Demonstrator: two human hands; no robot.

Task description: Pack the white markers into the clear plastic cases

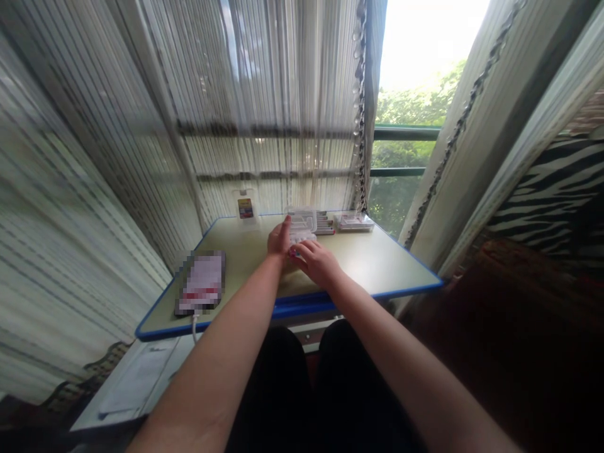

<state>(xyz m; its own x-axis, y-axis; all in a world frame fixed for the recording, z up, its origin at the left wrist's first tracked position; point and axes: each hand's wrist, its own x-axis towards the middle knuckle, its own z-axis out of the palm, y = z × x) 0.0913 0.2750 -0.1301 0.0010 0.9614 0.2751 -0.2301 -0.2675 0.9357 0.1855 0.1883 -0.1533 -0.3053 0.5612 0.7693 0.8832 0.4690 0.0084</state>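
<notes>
A clear plastic box (pixel 302 224) with its lid up stands at the middle of a small blue-rimmed table (pixel 387 267). My left hand (pixel 279 239) rests against the box's left side, fingers stretched toward it. Just in front of the box, my right hand (pixel 317 261) has its fingers curled in a pinch on something small with a pink tip that I cannot make out.
A phone (pixel 202 283) with a white cable lies at the table's left front. A small clear packet (pixel 246 209) leans at the back edge. More flat clear cases (pixel 353 221) sit at the back right. Striped curtains surround the table; an open window is at the right.
</notes>
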